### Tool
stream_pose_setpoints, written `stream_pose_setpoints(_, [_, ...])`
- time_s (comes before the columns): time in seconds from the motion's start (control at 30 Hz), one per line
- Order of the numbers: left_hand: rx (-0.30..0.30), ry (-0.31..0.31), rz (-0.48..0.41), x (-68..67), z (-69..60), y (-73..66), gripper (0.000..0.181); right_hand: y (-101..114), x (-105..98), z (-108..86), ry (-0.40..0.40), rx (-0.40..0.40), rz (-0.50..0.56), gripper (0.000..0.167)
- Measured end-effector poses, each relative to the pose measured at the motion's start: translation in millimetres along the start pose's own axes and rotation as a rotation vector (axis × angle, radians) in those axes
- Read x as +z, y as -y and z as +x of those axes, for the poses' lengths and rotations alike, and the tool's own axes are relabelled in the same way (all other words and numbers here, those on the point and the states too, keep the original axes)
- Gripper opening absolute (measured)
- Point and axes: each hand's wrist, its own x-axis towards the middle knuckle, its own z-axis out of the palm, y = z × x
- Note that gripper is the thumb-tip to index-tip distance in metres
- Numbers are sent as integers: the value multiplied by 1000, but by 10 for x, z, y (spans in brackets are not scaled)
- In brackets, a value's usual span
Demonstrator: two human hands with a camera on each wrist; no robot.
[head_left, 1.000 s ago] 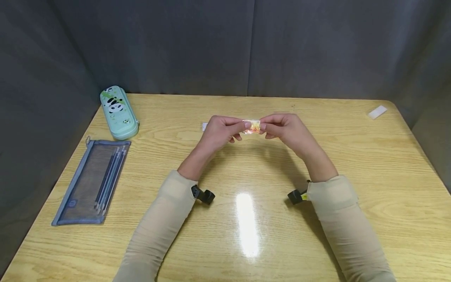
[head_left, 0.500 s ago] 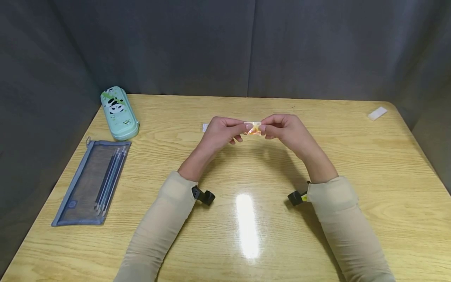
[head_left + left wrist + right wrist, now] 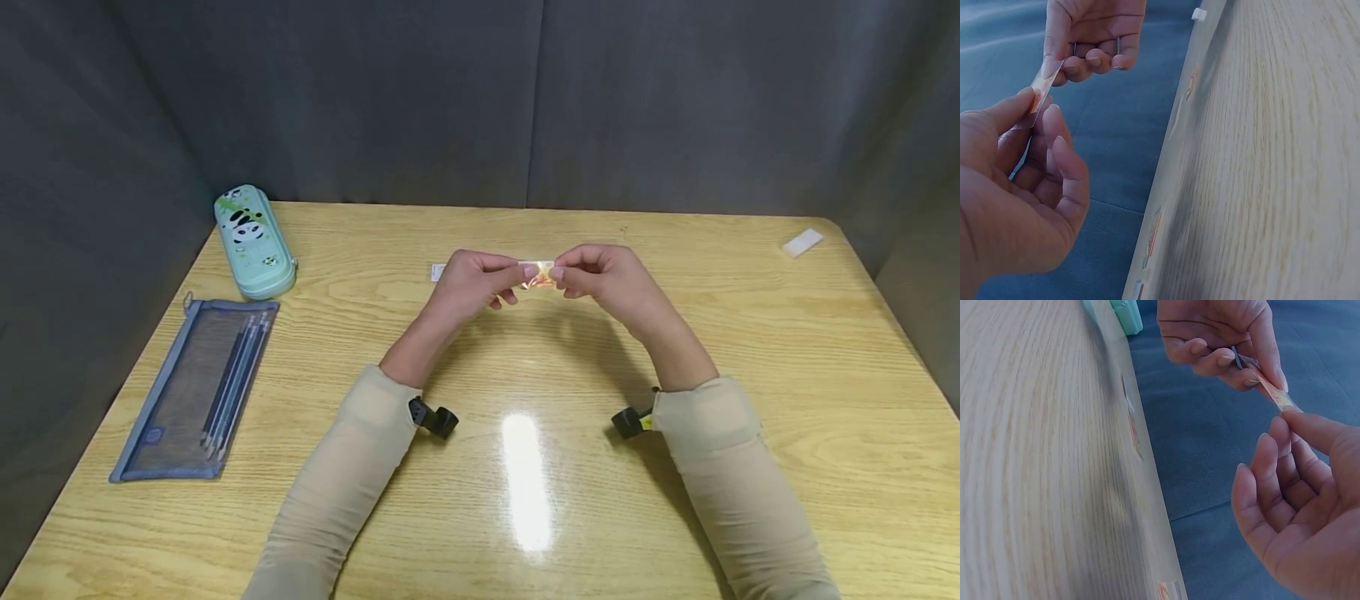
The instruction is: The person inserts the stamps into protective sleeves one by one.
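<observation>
A small, shiny, clear plastic piece with orange and yellow print (image 3: pixel 538 276) is stretched between my two hands above the table. My left hand (image 3: pixel 468 287) pinches its left end between thumb and finger. The right hand (image 3: pixel 603 283) pinches the other end in the same way. In the left wrist view, light passes through the piece (image 3: pixel 1041 90), and the other fingers of my left hand (image 3: pixel 1029 194) curl loosely below it. The right wrist view shows the strip (image 3: pixel 1274 392) nearly edge-on, above the loosely curled fingers of my right hand (image 3: pixel 1310 519).
A white tag-like piece (image 3: pixel 437 272) lies partly hidden behind my left hand. Thin orange-printed pieces (image 3: pixel 1154 234) lie near the table's far edge. A mint panda pencil case (image 3: pixel 255 242) and a blue mesh pouch with pencils (image 3: pixel 168 392) are left; a white block (image 3: pixel 802 242) lies far right.
Both hands keep their pinch on the plastic piece. Its angle shifts slightly and the glare on it changes; little else differs.
</observation>
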Motion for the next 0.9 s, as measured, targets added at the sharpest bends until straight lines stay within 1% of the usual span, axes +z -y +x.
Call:
stream_pose_setpoints(0.33, [-14, 0, 6, -7, -11, -7, 25, 7, -2, -5, 3, 15, 0, 25])
stream_pose_setpoints(0.47, [-17, 7, -7, -11, -15, -14, 24, -9, -14, -7, -2, -6, 12, 26])
stream_pose_setpoints(0.6, [-16, 4, -18, -15, -10, 0, 24, -22, -22, -9, -5, -35, 40, 33])
stream_pose_setpoints(0.67, [-11, 2, -12, -13, -7, 14, 24, -21, -20, -11, -5, -32, 46, 33])
stream_pose_setpoints(0.9, [-5, 12, 12, -17, -6, 30, 25, -19, -2, 4, -1, -3, 24, 28])
